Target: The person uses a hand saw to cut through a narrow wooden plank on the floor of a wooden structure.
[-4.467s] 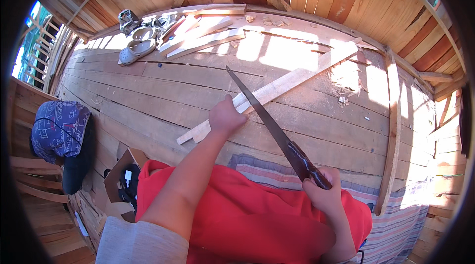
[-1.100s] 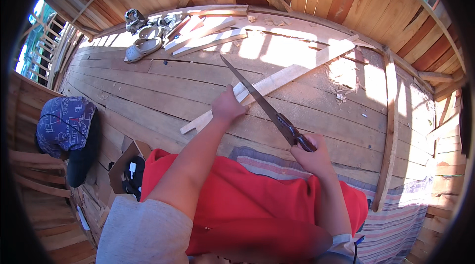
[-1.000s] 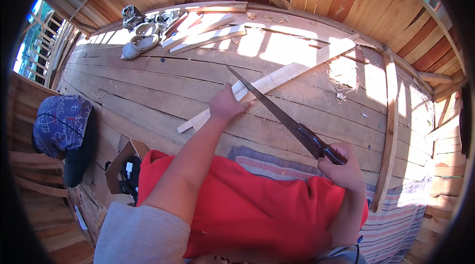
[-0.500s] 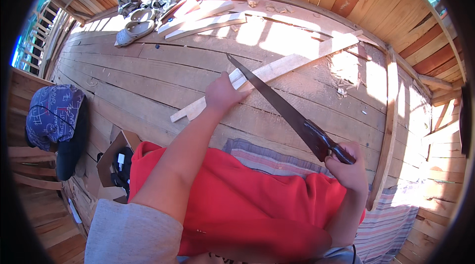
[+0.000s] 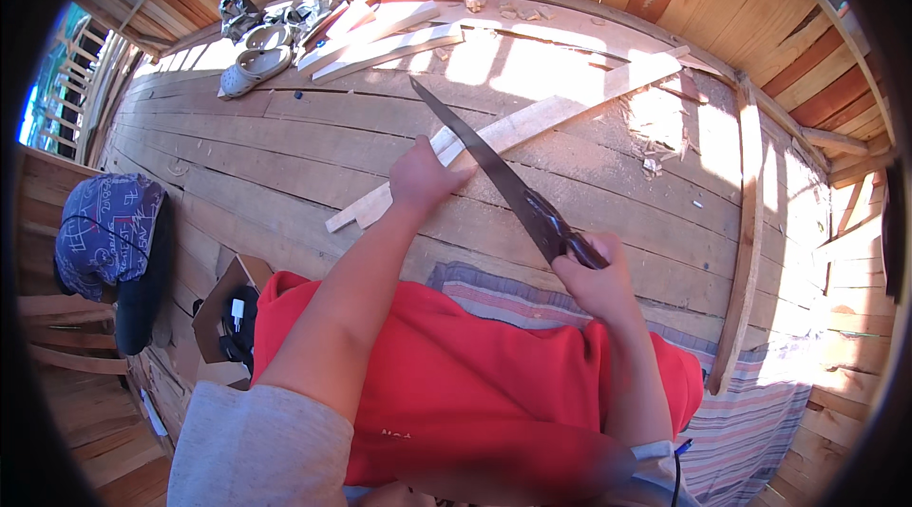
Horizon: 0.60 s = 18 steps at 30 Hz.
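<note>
My left hand (image 5: 425, 174) is closed on a pale wooden strip (image 5: 375, 206) that lies slanting on the plank floor. Just beyond it, a longer wooden board (image 5: 560, 117) runs up to the right; how the two pieces rest on each other is partly hidden by my hand. In my right hand (image 5: 600, 277) is the dark handle of a handsaw (image 5: 494, 170). Its blade points up and to the left, crossing the wood just right of my left hand. A red cloth (image 5: 456, 364) covers my lap.
Grey clogs (image 5: 263, 62) and several cut boards (image 5: 389, 51) lie at the far wall. On the left are an open cardboard box (image 5: 220, 303) and a blue patterned cloth (image 5: 109, 227). A striped mat (image 5: 750, 421) spreads at the right, near a wooden beam (image 5: 746, 250). Wood shavings (image 5: 655, 132) litter the floor.
My right hand has moved left and farther away, pushing the saw forward so its tip reaches farther past the wood. The left hand stays on the strip.
</note>
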Each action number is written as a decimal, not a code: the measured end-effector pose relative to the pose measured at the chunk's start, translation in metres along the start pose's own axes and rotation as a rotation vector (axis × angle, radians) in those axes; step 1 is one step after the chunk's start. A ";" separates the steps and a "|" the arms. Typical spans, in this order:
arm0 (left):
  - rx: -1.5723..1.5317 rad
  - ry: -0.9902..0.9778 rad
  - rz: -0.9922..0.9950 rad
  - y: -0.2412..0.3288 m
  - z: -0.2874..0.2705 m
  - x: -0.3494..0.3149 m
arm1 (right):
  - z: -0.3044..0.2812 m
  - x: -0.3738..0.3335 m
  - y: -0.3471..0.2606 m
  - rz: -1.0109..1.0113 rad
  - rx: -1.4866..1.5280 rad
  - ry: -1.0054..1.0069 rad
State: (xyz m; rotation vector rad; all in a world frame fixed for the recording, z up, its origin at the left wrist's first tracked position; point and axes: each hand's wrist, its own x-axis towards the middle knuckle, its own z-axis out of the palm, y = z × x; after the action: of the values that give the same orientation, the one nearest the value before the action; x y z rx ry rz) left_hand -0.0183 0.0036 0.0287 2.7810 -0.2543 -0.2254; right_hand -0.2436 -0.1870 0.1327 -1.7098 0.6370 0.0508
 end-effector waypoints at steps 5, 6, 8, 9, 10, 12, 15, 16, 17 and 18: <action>0.047 -0.009 -0.013 -0.023 -0.008 0.005 | -0.026 -0.010 -0.007 -0.094 -0.137 -0.119; 0.050 -0.014 -0.012 -0.023 -0.009 0.004 | -0.049 -0.027 -0.012 -0.104 -0.191 -0.130; 0.031 0.019 0.017 -0.008 -0.014 0.007 | -0.092 -0.035 -0.011 -0.153 -0.223 -0.168; 0.031 0.013 0.027 -0.007 -0.009 0.002 | -0.097 -0.040 -0.010 -0.154 -0.231 -0.195; 0.035 -0.011 0.015 -0.010 -0.004 0.000 | -0.081 -0.029 -0.005 -0.111 -0.170 -0.142; 0.038 -0.034 0.020 -0.005 -0.004 0.005 | -0.014 0.007 -0.007 -0.068 -0.064 -0.075; 0.045 -0.028 -0.013 -0.013 -0.009 0.008 | -0.001 0.012 -0.013 -0.017 -0.051 -0.036; 0.050 -0.035 -0.025 -0.017 -0.009 0.006 | -0.010 0.008 -0.012 0.013 -0.067 -0.025; 0.048 -0.034 -0.032 -0.019 -0.012 0.006 | -0.029 -0.007 -0.013 0.005 -0.113 -0.019; 0.048 -0.032 -0.042 -0.022 -0.016 0.007 | -0.052 -0.022 -0.014 -0.004 -0.157 -0.016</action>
State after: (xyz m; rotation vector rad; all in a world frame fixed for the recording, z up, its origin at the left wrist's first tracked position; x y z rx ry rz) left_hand -0.0049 0.0273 0.0350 2.8346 -0.2121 -0.2783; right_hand -0.2715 -0.2250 0.1664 -1.8606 0.6308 0.1140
